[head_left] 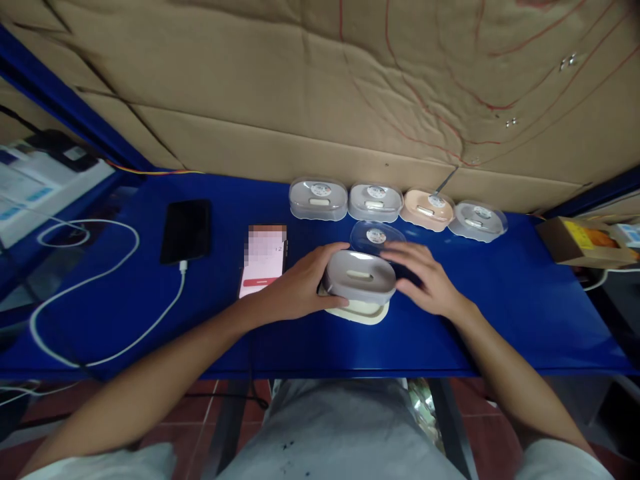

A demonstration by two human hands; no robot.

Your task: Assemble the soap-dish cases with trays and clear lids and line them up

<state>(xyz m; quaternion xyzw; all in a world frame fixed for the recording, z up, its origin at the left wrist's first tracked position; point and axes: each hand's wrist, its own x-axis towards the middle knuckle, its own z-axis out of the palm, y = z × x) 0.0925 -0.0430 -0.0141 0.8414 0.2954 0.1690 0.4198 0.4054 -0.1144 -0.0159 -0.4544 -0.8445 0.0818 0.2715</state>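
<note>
Head view: the left hand (307,283) grips a grey box (360,285) over a cream tray (369,313); the right hand (431,281), fingers loosely spread, is just beside it. Beyond, on the blue counter (520,307), lie a clear lid (361,235) and four lidded boxes (319,201).

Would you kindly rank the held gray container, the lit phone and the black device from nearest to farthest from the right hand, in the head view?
1. Held gray container: just left of the right hand, in the left hand.
2. Lit phone: farther left, between the other two.
3. Black device: leftmost of the three.
</note>
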